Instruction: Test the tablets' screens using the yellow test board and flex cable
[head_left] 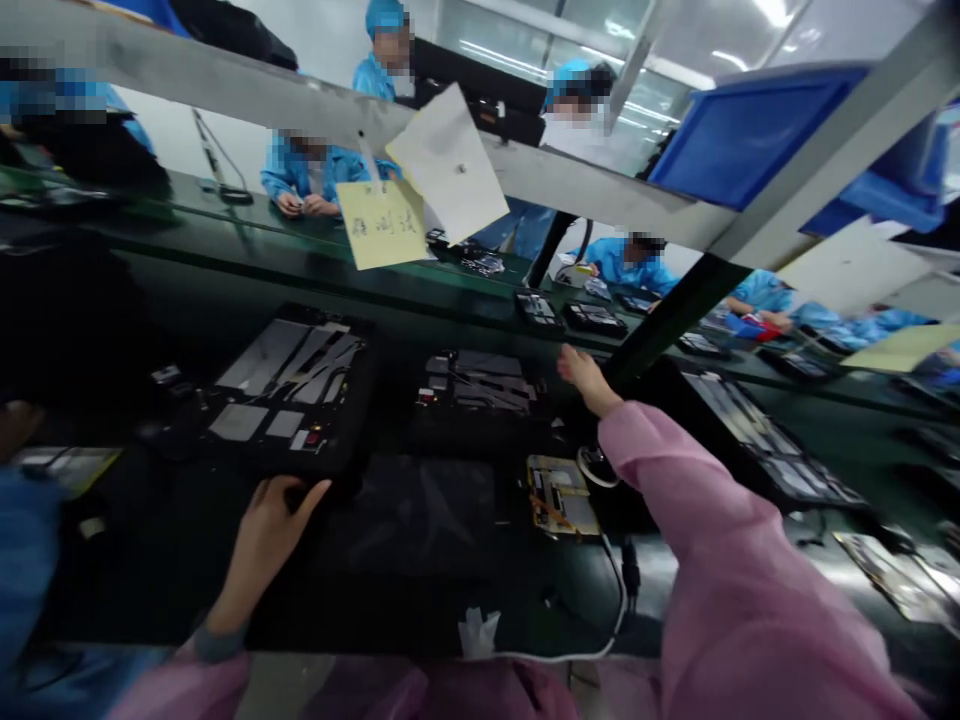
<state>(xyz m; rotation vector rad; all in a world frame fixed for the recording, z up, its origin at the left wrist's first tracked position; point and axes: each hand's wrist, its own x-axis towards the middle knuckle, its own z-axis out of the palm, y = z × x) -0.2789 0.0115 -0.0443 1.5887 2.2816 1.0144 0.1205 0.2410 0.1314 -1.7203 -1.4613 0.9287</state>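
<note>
My left hand point(271, 528) is at the front of the left black tray point(352, 400), thumb and fingers apart, with nothing visible between them. That tray holds flat grey device parts point(281, 365) with strips on them. Beside the hand, to the right, lies a dark flat sheet point(424, 510) with a sheen. My right hand point(589, 378) reaches forward past the right end of the middle black tray point(465, 425), which holds similar parts; its fingers are blurred, and I cannot tell if they touch anything. Below it sits a yellow-edged opened device point(562, 495) with a white cable point(621, 590).
A dark slanted post point(667, 320) stands right of my right hand under a metal shelf beam point(585, 185). Paper tags point(386, 225) hang from it. Another black tray point(772, 440) is at the right. A co-worker's blue sleeve point(26, 570) is at left; people work across the bench.
</note>
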